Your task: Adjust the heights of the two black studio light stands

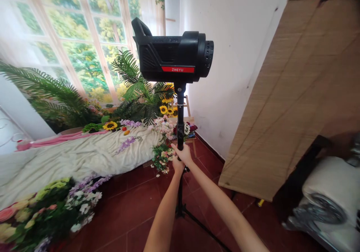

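A black studio light (168, 55) with a red ZHEYU label is mounted on top of a black light stand (180, 111). Both my hands wrap around the stand's pole, one close above the other. My right hand (184, 153) grips the upper spot, its thumb toward the left side of the pole. Just below it, my left hand (177, 165) is closed on the same pole, partly hidden by the right. A dark knob shows beside my hands. Lower down, the stand's legs (204, 227) spread over the floor.
A bed-like surface with a cream cloth (112, 152) and flowers (78, 203) lies to the left. Palm plants (132, 83) and sunflowers (164, 110) stand before the window. On the right lean a tan roll-up blind (261, 105) and a plastic-wrapped white roll (332, 184).
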A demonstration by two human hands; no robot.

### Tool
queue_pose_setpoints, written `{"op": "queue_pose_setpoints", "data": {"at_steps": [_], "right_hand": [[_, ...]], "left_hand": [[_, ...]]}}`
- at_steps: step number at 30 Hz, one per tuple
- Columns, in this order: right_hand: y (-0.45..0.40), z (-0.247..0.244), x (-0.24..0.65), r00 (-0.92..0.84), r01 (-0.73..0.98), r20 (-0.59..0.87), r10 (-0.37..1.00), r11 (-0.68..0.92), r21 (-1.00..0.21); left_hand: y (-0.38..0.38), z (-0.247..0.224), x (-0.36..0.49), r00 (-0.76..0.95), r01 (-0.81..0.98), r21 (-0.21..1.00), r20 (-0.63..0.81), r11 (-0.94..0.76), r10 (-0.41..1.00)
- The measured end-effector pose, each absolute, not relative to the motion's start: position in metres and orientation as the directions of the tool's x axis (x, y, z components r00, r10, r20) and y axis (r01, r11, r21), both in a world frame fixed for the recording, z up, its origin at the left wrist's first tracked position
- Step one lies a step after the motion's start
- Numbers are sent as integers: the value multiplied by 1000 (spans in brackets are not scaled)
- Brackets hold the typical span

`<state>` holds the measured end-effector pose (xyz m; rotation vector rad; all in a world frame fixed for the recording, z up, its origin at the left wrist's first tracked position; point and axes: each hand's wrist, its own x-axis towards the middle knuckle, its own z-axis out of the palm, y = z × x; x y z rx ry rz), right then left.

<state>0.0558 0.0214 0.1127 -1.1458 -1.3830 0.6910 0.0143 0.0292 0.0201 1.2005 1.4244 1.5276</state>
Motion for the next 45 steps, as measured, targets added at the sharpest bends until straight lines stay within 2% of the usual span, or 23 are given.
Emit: {"op": "queue_pose_setpoints", "data": {"at_steps": [3, 8, 13, 18, 24, 28, 35, 45], "right_hand": [[31, 126, 52, 146, 207, 383, 912, 351, -913], [35, 136, 50, 178, 223, 387, 905, 346, -911], [32, 141, 48, 199, 212, 362, 910, 321, -923], [36, 167, 48, 188, 165, 374, 908, 346, -924], [39, 193, 51, 135, 115, 397, 908, 384, -916], [33, 177, 53, 111, 142, 356, 928, 340, -930], [22, 114, 55, 98, 220, 338, 936, 311, -925], [16, 57, 62, 87, 399, 392, 916, 329, -856]], "left_hand": [[26, 23, 15, -319, 179, 977, 167, -114, 933], [21, 28, 13, -305, 194, 974, 172, -116, 937], [20, 22, 11, -288, 217, 957, 252, -193, 924], [22, 14, 10, -292, 310, 926, 307, -215, 906], [14, 11, 8, -255, 257, 944, 271, -205, 928], [2, 5, 4, -191, 156, 967, 228, -200, 955], [-1, -2, 0, -163, 98, 970, 235, -222, 958], [4, -15, 2, -190, 58, 966, 259, -253, 947]]}}
